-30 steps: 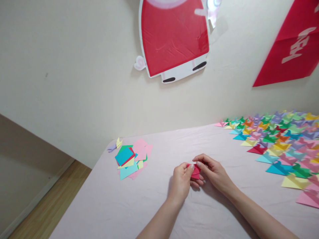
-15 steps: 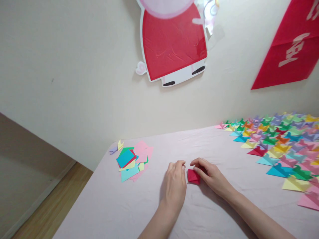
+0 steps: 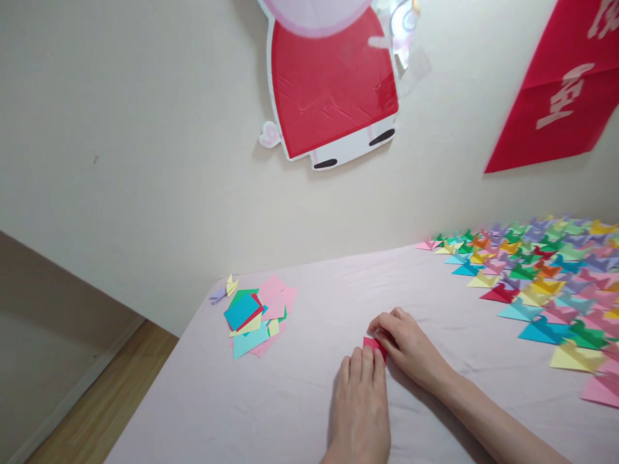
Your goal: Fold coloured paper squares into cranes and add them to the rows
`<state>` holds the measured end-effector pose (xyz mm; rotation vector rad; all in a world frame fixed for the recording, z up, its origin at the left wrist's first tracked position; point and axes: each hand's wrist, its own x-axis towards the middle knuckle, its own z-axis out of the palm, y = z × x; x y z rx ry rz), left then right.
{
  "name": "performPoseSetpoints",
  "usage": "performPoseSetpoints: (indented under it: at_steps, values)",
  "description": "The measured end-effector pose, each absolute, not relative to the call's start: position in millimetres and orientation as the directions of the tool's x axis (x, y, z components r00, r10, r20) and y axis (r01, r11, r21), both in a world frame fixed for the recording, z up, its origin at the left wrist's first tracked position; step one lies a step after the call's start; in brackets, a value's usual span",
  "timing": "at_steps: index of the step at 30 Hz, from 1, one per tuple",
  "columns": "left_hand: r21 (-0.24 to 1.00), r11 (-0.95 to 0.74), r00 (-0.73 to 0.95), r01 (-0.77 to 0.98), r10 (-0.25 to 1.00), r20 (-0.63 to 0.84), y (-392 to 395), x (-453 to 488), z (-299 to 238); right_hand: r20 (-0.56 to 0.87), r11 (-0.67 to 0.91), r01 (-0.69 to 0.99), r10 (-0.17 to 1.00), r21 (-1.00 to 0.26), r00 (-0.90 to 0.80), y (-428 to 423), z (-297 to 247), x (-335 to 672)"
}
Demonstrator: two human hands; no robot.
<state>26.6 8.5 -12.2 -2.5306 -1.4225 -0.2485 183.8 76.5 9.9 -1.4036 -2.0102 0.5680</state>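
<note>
Red paper (image 3: 370,342), lying on the worktop (image 3: 193,406) well in from its far edge, under flat, ungripping fingers of the left hand (image 3: 362,406) and meeting the curled right hand (image 3: 410,345); cannot tell whether pinching. Showing loose sheets (image 3: 243,312) near the far left corner.

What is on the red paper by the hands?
The left hand covers the near part; the right hand is at the right edge. Covered parts of the red paper cannot be seen.

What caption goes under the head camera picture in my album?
Left hand on red paper, right hand at its edge, loose sheets to the left, folded shapes to the right.
</note>
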Motion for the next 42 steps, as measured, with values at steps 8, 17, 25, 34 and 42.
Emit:
performPoseSetpoints:
  at_steps: [8, 17, 25, 34, 42]
  values:
    - [-0.129, -0.492, 0.509, 0.861, 0.825, 0.245, 3, 17, -7, 0.246, 0.431, 0.673, 0.901, -0.601, -0.358, 74, 20, 184]
    - [-0.151, -0.491, 0.513, 0.858, 0.813, 0.274, 0, 18, -9, 0.188, 0.413, 0.694, 0.906, -0.590, -0.379, 75, 23, 183]
    - [-0.193, -0.533, 0.566, 0.824, 0.790, 0.235, -1, 17, -8, 0.210, 0.384, 0.741, 0.923, -0.552, -0.322, 76, 18, 180]
    - [-0.158, -0.515, 0.537, 0.843, 0.822, 0.190, 10, 31, -2, 0.313, 0.341, 0.807, 0.928, -0.482, -0.205, 75, 4, 195]
    - [-0.184, -0.497, 0.529, 0.848, 0.815, 0.236, 13, 36, -4, 0.304, 0.247, 0.872, 0.945, -0.423, -0.120, 76, 2, 195]
